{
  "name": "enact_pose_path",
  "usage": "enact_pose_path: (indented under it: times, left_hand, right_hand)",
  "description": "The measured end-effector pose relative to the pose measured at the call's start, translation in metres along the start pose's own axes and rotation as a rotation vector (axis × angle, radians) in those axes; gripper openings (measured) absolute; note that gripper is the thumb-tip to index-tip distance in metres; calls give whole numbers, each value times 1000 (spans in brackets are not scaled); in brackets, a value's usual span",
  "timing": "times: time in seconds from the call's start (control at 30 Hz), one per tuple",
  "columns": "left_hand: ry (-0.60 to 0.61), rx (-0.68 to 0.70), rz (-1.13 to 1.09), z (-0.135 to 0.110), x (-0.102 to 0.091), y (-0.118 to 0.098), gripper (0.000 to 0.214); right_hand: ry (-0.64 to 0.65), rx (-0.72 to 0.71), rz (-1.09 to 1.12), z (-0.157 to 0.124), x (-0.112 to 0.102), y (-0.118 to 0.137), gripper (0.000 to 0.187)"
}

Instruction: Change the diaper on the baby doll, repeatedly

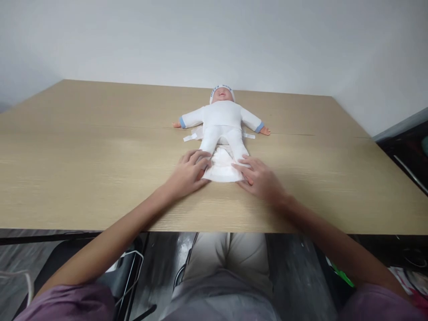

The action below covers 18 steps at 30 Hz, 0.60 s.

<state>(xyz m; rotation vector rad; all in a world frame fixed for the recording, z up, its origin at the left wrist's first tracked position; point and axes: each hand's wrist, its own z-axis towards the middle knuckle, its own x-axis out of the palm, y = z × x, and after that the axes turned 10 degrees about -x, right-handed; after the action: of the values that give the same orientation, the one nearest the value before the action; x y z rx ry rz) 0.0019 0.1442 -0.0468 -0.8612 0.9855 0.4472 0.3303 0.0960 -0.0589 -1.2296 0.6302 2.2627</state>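
A baby doll [222, 113] in a white suit with blue cuffs lies on its back on the table, head away from me and arms spread. Beneath its hips and between its legs lies a white diaper [222, 171], its tabs sticking out on both sides. My left hand [190, 171] is closed at the diaper's near left corner, fingers over the doll's lower leg. On the other side, my right hand [262, 177] closes on the near right corner, its fingers also across the doll's leg. The doll's feet are mostly hidden by my hands.
The wooden table [100, 165] reaches back to a pale wall [200, 40]. A dark object [408, 138] stands past its right edge. Below the front edge are a black chair [72, 254] and a white cable [138, 258] at left.
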Motion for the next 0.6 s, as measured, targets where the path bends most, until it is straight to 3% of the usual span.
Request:
enact_pose_path:
  times: [0.1, 0.23, 0.37, 0.5, 0.6]
  left_hand:
    - [-8, -57, -20, 14, -10, 2, 28]
    - [-77, -105, -177, 53, -32, 7, 37]
    - [-139, -170, -409, 111, -44, 21, 45]
    - [-143, -269, -574, 171, -35, 49, 47]
    - [-127, -376, -770, 199, -17, 67, 40]
  right_hand:
    - [-37, 13, 41, 12, -1, -14, 29]
    - [-202, 84, 232, 45, -13, -49, 38]
    - [-340, 183, 331, 92, -17, -94, 54]
    - [-332, 404, 619, 139, 1, -145, 70]
    - [-359, 548, 772, 162, 22, -170, 67]
